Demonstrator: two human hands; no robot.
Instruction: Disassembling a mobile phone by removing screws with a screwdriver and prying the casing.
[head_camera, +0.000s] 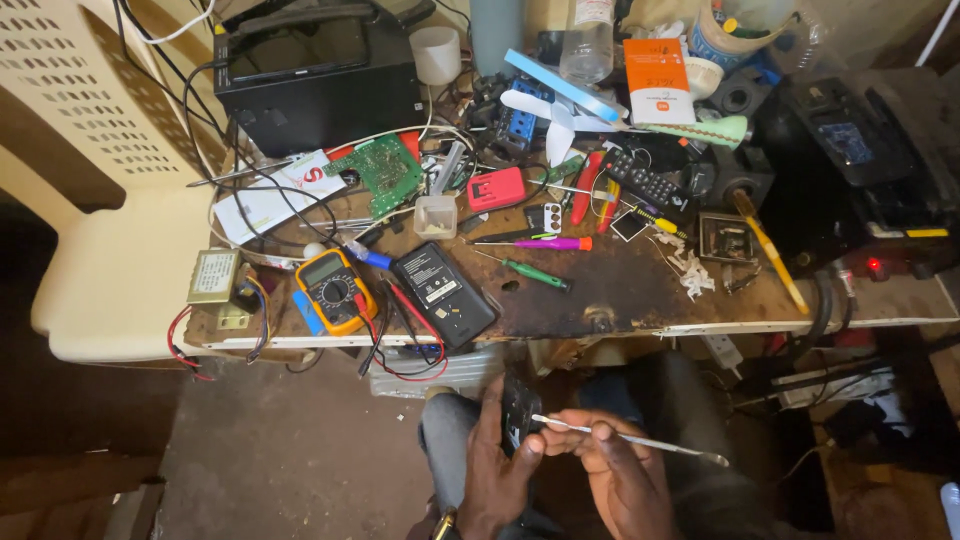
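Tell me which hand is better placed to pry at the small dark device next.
Right. The right hand pinches the thin metal pry tool, whose tip meets the small dark device. The left hand is occupied gripping that device.

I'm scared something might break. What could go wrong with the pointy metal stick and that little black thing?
The thin silver metal pry tool in the right hand touches the small black device held by the left hand. If it slips, it might poke the fingers or scratch the device. Both are held above the lap, off the cluttered wooden bench, so a loosened part might drop to the dim floor.
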